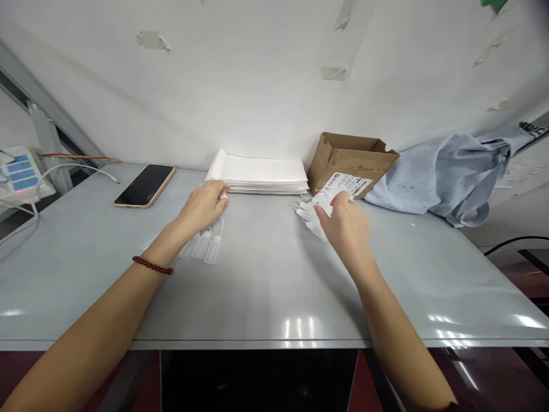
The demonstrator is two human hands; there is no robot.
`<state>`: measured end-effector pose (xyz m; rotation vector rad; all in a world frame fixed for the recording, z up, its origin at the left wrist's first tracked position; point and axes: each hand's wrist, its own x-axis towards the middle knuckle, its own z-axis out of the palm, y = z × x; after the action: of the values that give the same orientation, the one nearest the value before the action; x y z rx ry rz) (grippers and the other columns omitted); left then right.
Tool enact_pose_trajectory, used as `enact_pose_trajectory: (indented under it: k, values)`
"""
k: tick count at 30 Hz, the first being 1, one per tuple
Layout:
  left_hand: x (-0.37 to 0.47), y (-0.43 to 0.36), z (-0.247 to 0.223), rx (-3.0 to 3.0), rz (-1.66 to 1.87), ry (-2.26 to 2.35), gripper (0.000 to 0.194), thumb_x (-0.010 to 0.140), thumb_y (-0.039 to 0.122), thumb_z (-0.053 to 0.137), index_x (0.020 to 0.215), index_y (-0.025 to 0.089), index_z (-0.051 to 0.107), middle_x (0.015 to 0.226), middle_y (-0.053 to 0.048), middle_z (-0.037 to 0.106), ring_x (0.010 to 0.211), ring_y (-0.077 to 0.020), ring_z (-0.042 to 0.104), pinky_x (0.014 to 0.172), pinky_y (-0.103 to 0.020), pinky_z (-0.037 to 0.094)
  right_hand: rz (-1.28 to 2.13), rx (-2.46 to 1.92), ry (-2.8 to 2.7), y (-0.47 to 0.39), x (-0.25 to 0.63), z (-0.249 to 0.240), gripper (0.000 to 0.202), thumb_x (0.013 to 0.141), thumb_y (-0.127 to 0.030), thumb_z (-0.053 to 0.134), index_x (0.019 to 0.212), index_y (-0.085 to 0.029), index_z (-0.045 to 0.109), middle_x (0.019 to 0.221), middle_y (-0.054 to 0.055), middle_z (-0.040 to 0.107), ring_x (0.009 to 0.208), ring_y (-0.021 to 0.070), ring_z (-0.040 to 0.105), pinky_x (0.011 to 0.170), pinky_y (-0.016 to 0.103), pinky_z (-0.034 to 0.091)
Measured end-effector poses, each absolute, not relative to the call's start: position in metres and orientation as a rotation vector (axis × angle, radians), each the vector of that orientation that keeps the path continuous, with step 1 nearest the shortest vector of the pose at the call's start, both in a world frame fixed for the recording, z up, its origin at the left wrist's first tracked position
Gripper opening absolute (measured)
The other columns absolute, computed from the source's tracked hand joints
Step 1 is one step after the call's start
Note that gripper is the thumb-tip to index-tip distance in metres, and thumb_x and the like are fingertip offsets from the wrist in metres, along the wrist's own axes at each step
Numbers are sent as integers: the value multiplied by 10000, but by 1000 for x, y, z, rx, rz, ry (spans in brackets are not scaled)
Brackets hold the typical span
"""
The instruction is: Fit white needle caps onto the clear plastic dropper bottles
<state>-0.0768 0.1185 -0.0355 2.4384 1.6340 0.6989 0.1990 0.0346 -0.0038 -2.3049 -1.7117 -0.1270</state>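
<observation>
My left hand (206, 205) is closed in a pinch, with a small white bit of a plastic tag (223, 197) showing at its fingertips. Below it, several translucent white plastic tags (212, 250) with thin loops lie side by side on the table, partly hidden by my wrist. On the other side, my right hand (346, 223) reaches over a loose pile of similar tags (309, 215). Its thumb and fingers are apart, with white pieces of the pile showing between them. The palm and far fingertips of this hand are hidden.
A stack of white padded envelopes (263, 171) lies against the wall. Next to it stands an open cardboard box (354, 163) with a label. A phone (144, 186) and a white cable (77, 165) are at left, a light-blue cloth bag (433, 171) at right on the grey table (266, 286).
</observation>
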Motion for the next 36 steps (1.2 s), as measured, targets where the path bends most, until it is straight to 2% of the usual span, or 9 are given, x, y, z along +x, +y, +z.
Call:
enact_pose_trajectory:
  k: [4,8,15,20,26,29,31,34,36]
  values:
    - [-74,108,-22,2339,855,1645,292,799,282,530,1041,139,611,949,-84,663,742,-200,611,781,-327,460,93,-1757,-2035,25,166,-23,163,924,-311,445,955,-153,467,935,109,610,779,209,586,675,301,400]
    - [-71,99,-15,2214,988,1664,283,771,284,580,1015,143,612,934,-73,671,740,-197,609,773,-324,470,406,-1310,-2323,10,127,-44,262,905,-359,506,1045,-139,492,1040,124,582,903,214,567,739,313,451]
    - [-69,97,-14,2124,962,1684,234,743,307,608,921,159,646,874,-58,694,761,-199,620,789,-331,479,623,-1206,-2323,21,81,-51,597,792,-550,599,1180,-117,465,1107,149,519,1009,268,519,759,402,492]
    - [-69,97,-19,2098,975,1652,254,745,325,626,933,158,664,866,-53,699,761,-196,618,788,-326,484,655,-1295,-2418,34,60,-48,746,686,-659,641,1093,-46,520,1044,170,511,997,307,505,779,430,486]
    - [-68,94,-18,1970,1000,1611,306,718,346,676,936,132,681,879,-73,702,808,-206,638,809,-332,493,645,-1311,-2418,31,68,-50,591,757,-533,631,1119,-77,527,1066,158,521,1026,290,499,813,419,474]
    - [-66,89,-14,1763,1034,1493,324,678,374,723,895,135,693,886,-75,715,873,-221,658,845,-343,502,716,-1352,-2262,29,89,-49,594,752,-466,645,1178,-82,487,1061,142,538,1001,266,520,825,401,461]
    - [-63,85,-12,1631,1023,1391,315,660,367,745,879,144,701,898,-69,728,910,-223,662,873,-347,504,800,-1417,-2115,28,106,-48,619,753,-409,647,1236,-88,431,994,106,561,874,219,552,765,363,464]
    - [-55,77,-10,1515,931,1242,314,654,343,764,904,157,714,934,-60,741,942,-219,661,901,-351,501,922,-1473,-1889,27,130,-46,594,752,-289,608,1262,-112,359,771,-3,552,654,159,529,643,302,437]
    - [-50,73,-12,1502,851,1162,322,662,342,769,927,166,722,972,-58,740,957,-217,656,912,-352,498,996,-1449,-1774,26,140,-45,549,741,-219,562,1238,-145,340,745,-29,550,618,145,519,615,280,415]
